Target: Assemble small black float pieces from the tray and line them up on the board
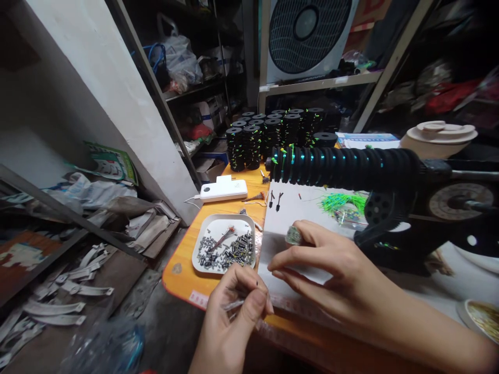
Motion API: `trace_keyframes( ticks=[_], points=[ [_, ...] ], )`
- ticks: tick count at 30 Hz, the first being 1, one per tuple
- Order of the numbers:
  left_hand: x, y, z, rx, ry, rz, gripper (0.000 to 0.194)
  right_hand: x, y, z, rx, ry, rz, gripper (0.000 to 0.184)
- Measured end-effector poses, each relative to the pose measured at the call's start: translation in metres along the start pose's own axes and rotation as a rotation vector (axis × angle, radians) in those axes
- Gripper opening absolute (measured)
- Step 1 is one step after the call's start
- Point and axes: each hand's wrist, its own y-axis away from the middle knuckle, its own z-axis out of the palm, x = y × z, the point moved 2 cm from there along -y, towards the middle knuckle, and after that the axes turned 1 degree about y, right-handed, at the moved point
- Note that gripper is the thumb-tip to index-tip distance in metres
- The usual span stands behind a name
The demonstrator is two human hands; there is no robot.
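My left hand (pixel 237 317) is closed in a pinch just in front of the white tray. Between its fingers is a slim pale stick-like thing (pixel 233 305), and a tiny dark bit (pixel 257 283) shows at the fingertips. Over the white sheet, my right hand (pixel 331 265) has its fingers curled around a grey-green stub (pixel 293 236), whose kind I cannot make out. Its thumb and index tips are close together; anything between them is too fine to see. The white tray (pixel 197 259) holds many small grey and black pieces and a thin brown-handled tool (pixel 224 238).
A black ridged spool stack (pixel 343 158) lies sideways on a machine at the right. Bright green strands (pixel 343 202) lie below it. Several upright spool stacks (pixel 253 140) stand behind. A white power bank (pixel 224 190) with a cable sits at the left table edge.
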Motion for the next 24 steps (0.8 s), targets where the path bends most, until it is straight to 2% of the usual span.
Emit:
trace_keyframes(
  ticks=[10, 18, 24],
  points=[
    [-0.001, 0.001, -0.001, -0.051, 0.010, -0.042, 0.026, -0.002, -0.001, 0.000, -0.009, -0.034, 0.003, 0.017],
    [0.002, 0.001, 0.004, -0.098, -0.078, -0.230, 0.038, -0.002, 0.002, 0.000, -0.082, -0.254, 0.020, 0.017],
    [0.006, 0.000, 0.005, -0.151, -0.149, -0.173, 0.029, -0.014, -0.009, -0.003, -0.058, -0.198, 0.049, 0.014]
  ],
)
